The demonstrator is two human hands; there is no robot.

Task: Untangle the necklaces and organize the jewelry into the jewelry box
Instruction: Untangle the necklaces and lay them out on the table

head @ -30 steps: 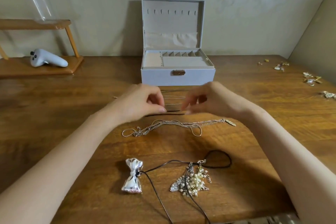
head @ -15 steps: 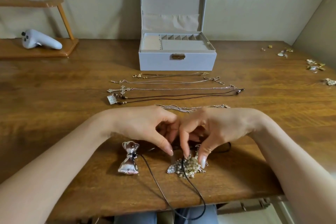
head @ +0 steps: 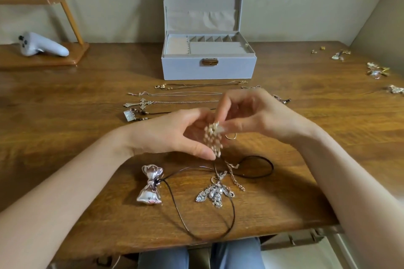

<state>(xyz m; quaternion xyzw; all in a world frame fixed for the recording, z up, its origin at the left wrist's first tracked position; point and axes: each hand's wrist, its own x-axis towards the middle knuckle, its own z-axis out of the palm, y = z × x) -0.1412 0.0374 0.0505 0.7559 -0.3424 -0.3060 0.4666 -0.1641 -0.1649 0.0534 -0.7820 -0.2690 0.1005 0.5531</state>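
Note:
Both hands hold a pearl cluster pendant [head: 213, 139] lifted above the wooden table [head: 65, 102]. My left hand [head: 175, 135] curls round its lower end and my right hand [head: 253, 113] pinches its top. Its chain hangs down into a tangle with a black cord [head: 258, 172], a rhinestone pendant [head: 215, 193] and a silver bow pendant [head: 150, 184] lying near the front edge. Several necklaces [head: 175, 94] lie straightened in rows behind my hands, partly hidden. The grey jewelry box [head: 208, 59] stands open at the back centre.
Small earrings and charms [head: 377, 70] are scattered at the table's right edge. A white controller [head: 41, 46] rests on a wooden stand [head: 43, 59] at the back left. The black cord loops over the table's front edge.
Both hands have lifted the pearl cluster pendant off the table, away from the rhinestone pendant. One second ago they were at the laid-out necklaces farther back.

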